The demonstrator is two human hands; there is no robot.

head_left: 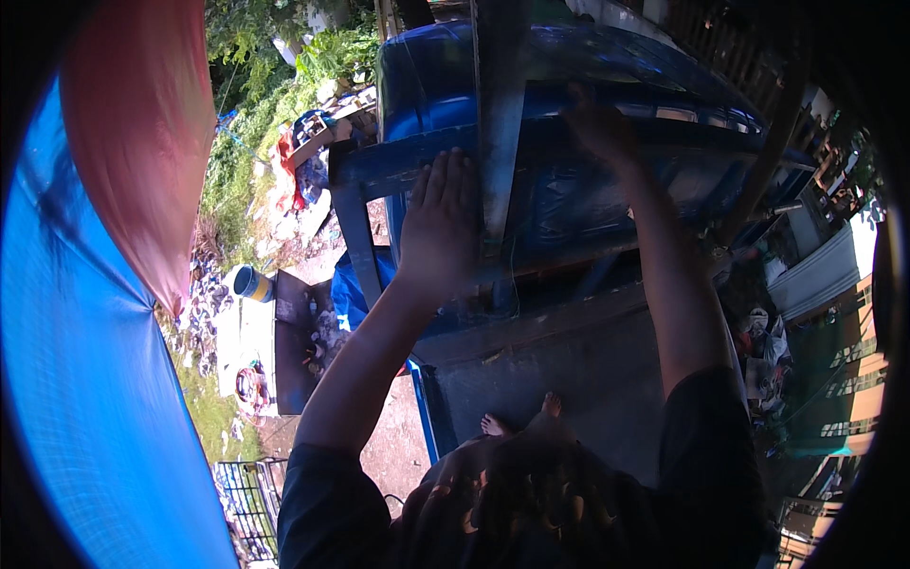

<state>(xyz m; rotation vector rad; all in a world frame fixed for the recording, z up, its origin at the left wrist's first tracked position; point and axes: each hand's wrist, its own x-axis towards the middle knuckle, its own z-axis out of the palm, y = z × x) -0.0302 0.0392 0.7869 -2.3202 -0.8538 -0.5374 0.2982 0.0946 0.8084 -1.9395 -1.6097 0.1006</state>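
My left hand (438, 228) lies flat, fingers together, against a blue-painted metal frame (365, 175) beside a grey vertical post (498, 133). My right hand (599, 123) reaches higher and presses on the large blue plastic drum (578, 66) that rests in the frame; its fingers are in shadow. Neither hand holds a loose object. My bare feet (517, 417) stand on a dark concrete slab (569, 379) below.
A blue tarp (85, 379) and a pink cloth (142, 142) hang at the left. Rubbish, a small blue bucket (251, 283) and green plants (284, 66) lie below at the left. Railings and building walls (834, 275) crowd the right edge.
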